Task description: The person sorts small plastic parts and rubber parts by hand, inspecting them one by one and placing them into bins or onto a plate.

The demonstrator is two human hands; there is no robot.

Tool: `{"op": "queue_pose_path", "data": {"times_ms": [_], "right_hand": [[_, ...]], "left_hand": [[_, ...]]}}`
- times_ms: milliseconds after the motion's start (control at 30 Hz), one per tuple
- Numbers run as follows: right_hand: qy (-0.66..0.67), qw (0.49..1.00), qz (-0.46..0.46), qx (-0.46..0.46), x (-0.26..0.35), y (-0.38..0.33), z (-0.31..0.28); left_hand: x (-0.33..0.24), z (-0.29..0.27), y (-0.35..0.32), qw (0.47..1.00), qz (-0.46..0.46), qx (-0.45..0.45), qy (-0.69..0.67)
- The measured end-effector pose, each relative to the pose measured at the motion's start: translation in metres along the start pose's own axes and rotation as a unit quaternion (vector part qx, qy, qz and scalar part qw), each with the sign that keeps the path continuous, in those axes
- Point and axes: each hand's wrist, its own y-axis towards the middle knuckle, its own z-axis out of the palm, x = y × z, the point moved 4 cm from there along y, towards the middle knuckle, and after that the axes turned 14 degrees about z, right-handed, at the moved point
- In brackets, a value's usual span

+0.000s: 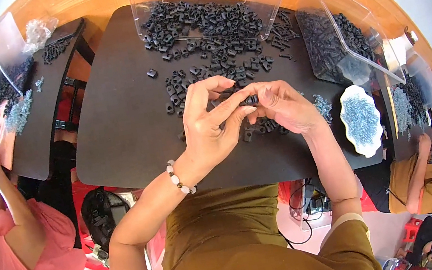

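Note:
Over the dark table, my left hand and my right hand meet. Between their fingertips sits a small black plastic part, pinched from both sides. Beyond my hands, many more black plastic parts are heaped, some spilling from a clear bin lying on its side. Loose ones lie scattered close to my fingers. By my right wrist is a little pile of small pale blue-grey pieces, too small to name. My palms hide part of the table and some parts.
A white scalloped dish of pale blue-grey pieces stands at the right edge of the table. Behind it leans a clear bin of black parts. One person works at the left table, another at the right.

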Motion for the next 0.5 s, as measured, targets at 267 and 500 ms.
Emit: {"op": "queue_pose_path", "data": {"times_ms": [267,500], "right_hand": [[0.065,0.997,0.006,0.029,-0.013,0.005,-0.002],[0.099,0.995,0.017,0.013,-0.015,0.004,0.0]], "left_hand": [[-0.007,0.0,0.002,0.999,0.031,0.02,0.0],[-0.008,0.002,0.003,0.997,0.07,0.015,0.0]]}}
